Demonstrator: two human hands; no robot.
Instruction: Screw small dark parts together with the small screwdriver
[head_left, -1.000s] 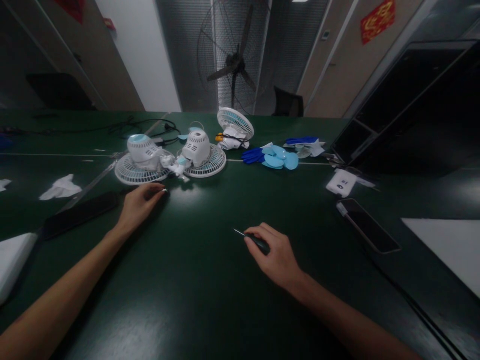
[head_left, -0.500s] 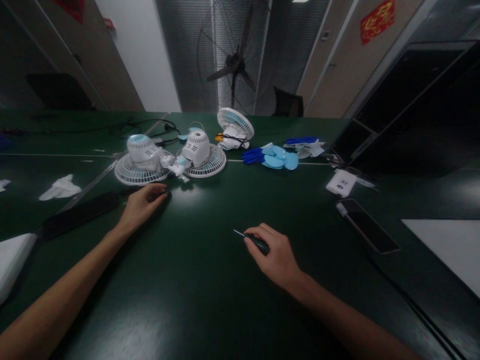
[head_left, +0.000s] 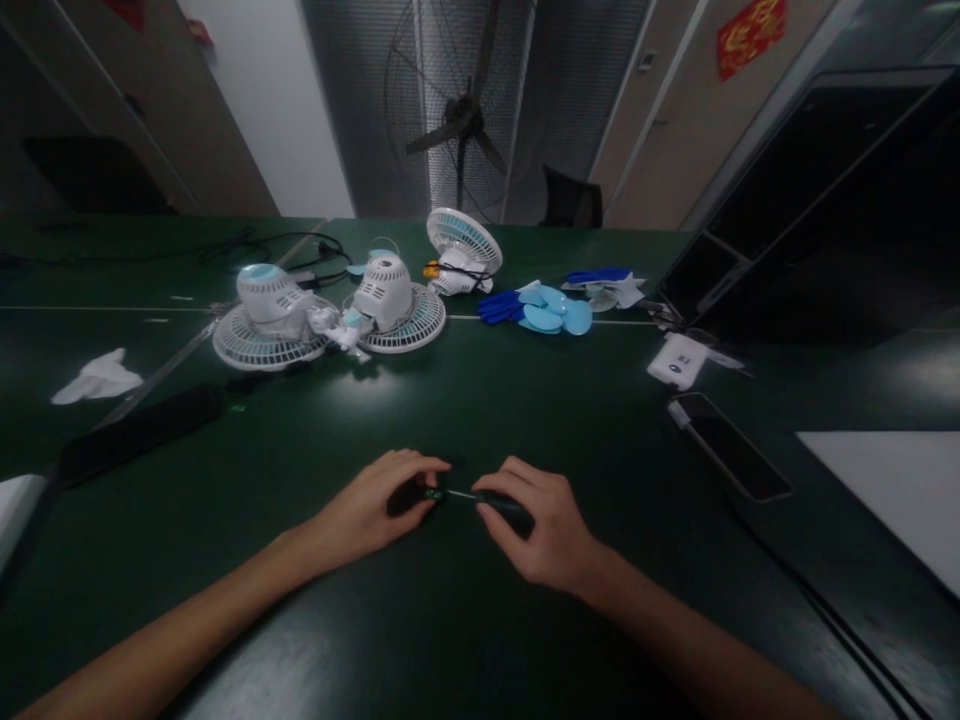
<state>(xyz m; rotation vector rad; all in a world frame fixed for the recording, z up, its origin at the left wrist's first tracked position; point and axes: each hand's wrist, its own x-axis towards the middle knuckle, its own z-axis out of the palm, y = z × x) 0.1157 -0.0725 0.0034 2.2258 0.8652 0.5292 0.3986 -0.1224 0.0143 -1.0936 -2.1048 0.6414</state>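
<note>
My right hand point(head_left: 551, 522) is closed around the dark handle of a screwdriver point(head_left: 510, 512), whose thin metal shaft points left. Facing it over the green table, my left hand point(head_left: 382, 502) curls thumb and fingers about a small dark piece point(head_left: 433, 494) with green specks at its end. What kind of piece it is cannot be made out, and the fingers hide part of it. The screwdriver's tip is at or very close to the piece; whether they touch is unclear.
Two white fans point(head_left: 266, 335) point(head_left: 409, 325) lie face down at the back left, a third fan point(head_left: 463, 245) behind them. Light-blue fan blades point(head_left: 555, 310) and blue gloves point(head_left: 501, 307) lie further right. A phone point(head_left: 727, 447), a white box point(head_left: 677, 360) and a dark monitor point(head_left: 825, 200) occupy the right.
My left hand has come from beside the fans to the table's middle, bringing the small dark piece to the screwdriver. My right hand has barely moved and still grips the screwdriver.
</note>
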